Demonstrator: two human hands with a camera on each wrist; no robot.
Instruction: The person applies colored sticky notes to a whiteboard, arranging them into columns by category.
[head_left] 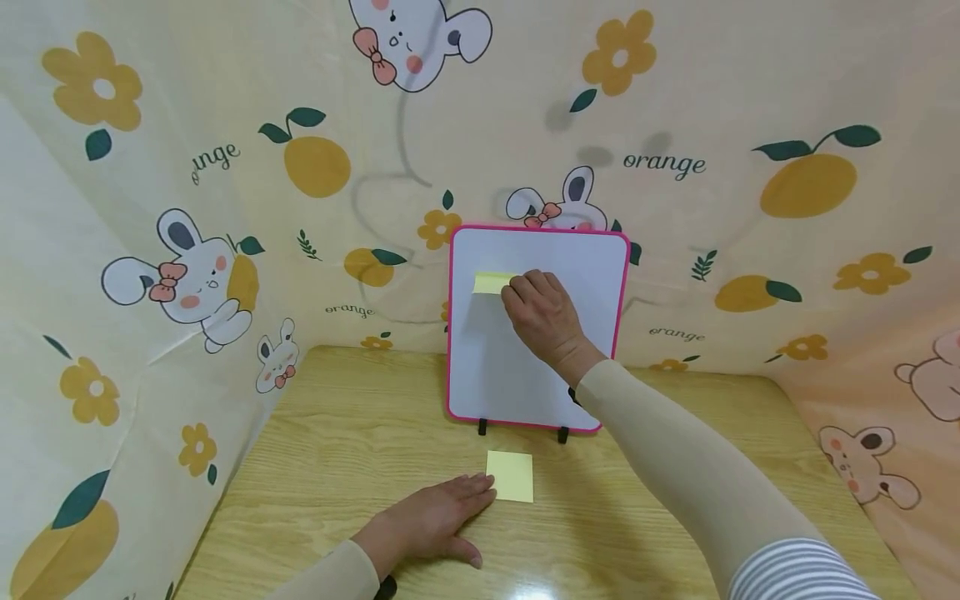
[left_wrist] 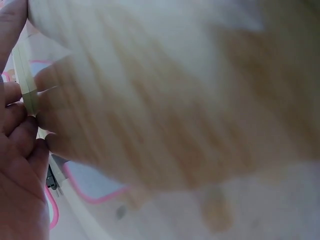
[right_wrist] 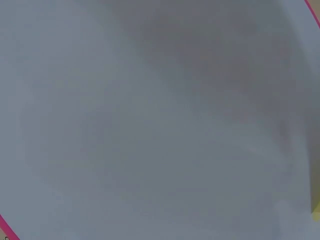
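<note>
A whiteboard [head_left: 517,367] with a pink rim stands upright on small black feet; its surface fills the right wrist view. On its upper left part is a pale yellow sticky note [head_left: 491,284], seen as a short wide strip. My right hand [head_left: 542,312] has its fingers curled at the note's right end and pinches it there, the fingertips hidden behind the knuckles. Palm down on the table, my left hand [head_left: 438,518] lies with fingers extended. Its fingertips touch the left edge of a yellow sticky note pad [head_left: 512,477] in front of the whiteboard.
The wooden table [head_left: 337,417] meets cloth-covered walls [head_left: 480,125] printed with rabbits, oranges and flowers at the back and sides. My right forearm [head_left: 682,450] crosses the whiteboard's lower right corner. Black feet [head_left: 563,434] stick out under the board.
</note>
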